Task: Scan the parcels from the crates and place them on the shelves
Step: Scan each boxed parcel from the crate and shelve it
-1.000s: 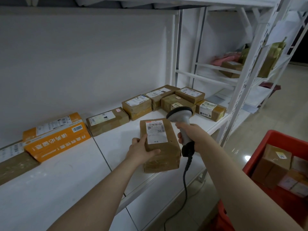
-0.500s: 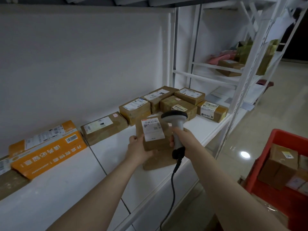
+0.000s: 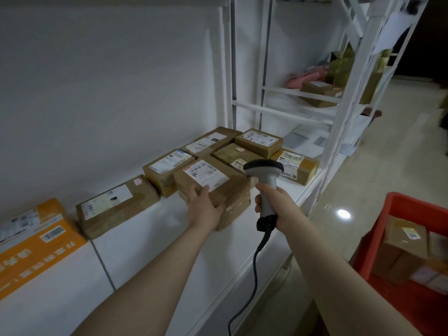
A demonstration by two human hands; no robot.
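Observation:
A brown cardboard parcel (image 3: 218, 187) with a white label on top sits on the white shelf (image 3: 169, 251), close behind it a row of other boxes. My left hand (image 3: 203, 208) holds its near left corner, thumb on top near the label. My right hand (image 3: 276, 204) grips the handle of a grey barcode scanner (image 3: 264, 175), which stands upright just right of the parcel with its black cable hanging down. A red crate (image 3: 412, 209) at the right holds more brown parcels (image 3: 402, 248).
Several labelled boxes (image 3: 257, 141) line the shelf's back right. A brown box (image 3: 114, 204) and an orange box (image 3: 34, 243) lie to the left. White shelf uprights (image 3: 349, 98) stand right of the scanner, with more parcels (image 3: 320, 92) on a farther shelf. Shiny floor lies beyond.
My left hand has carried the parcel forward and set it down on the shelf against the row of boxes. The scanner has swung off the label to the parcel's right.

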